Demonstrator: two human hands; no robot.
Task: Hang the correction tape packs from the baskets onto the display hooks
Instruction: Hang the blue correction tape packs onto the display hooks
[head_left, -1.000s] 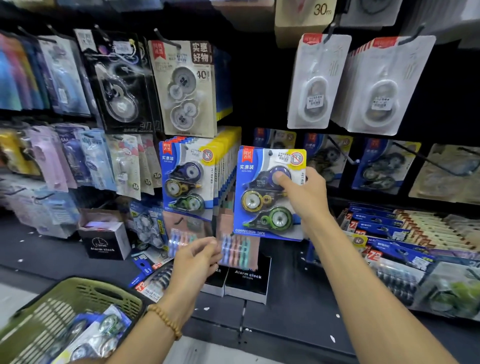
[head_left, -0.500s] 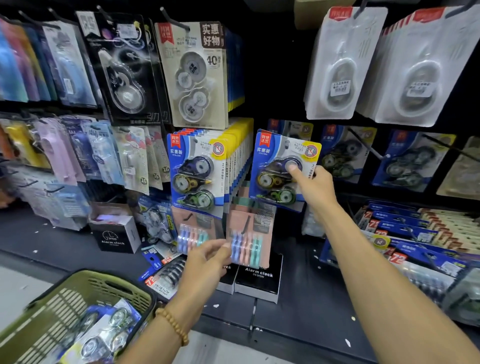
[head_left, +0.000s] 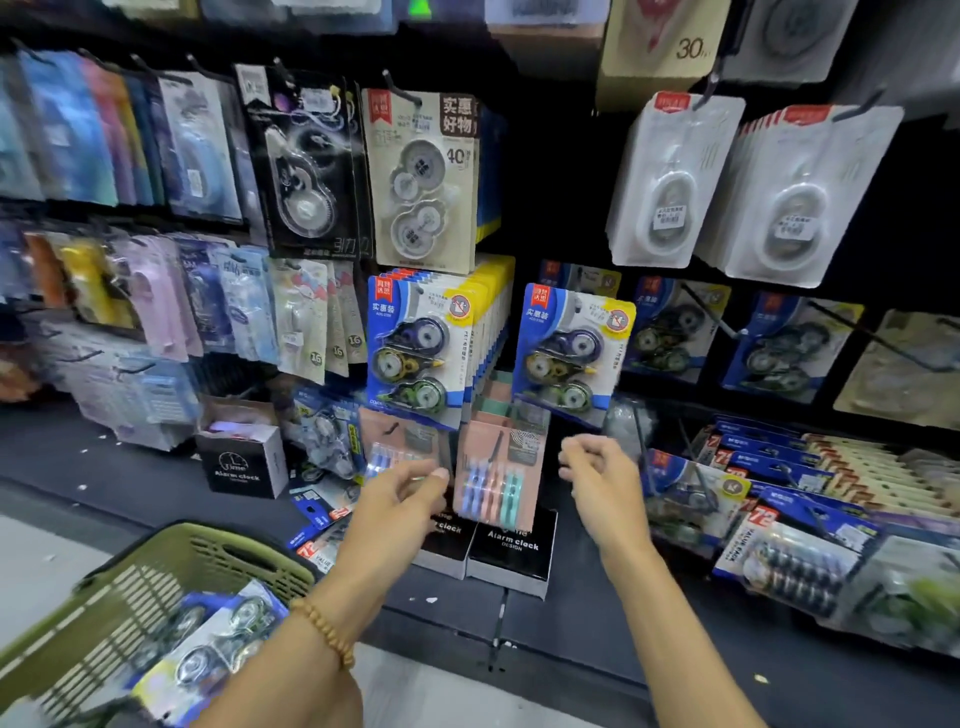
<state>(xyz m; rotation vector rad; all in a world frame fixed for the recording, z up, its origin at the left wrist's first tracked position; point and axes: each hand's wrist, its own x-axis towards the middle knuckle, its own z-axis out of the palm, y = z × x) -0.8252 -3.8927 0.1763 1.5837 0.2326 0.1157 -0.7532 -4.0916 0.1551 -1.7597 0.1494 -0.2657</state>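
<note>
While hands hover: both sit below the hanging rows, apart, holding nothing.
Left hand (head_left: 400, 512): fingers loosely curled, in front of pink packs (head_left: 498, 473).
Right hand (head_left: 597, 478): loosely curled, just under blue tape pack (head_left: 569, 353), not touching.
Tape pack: hangs on display, right of full blue row (head_left: 415, 343).
Basket (head_left: 130, 582): green, bottom left, w/ more tape packs (head_left: 218, 644) inside.

Head view, close, facing shelves (head_left: 571, 623) (downward)

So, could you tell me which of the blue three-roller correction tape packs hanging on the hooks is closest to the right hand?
The single blue pack just above the right hand, hanging alone in front, right of the full blue-and-yellow stack.
</note>
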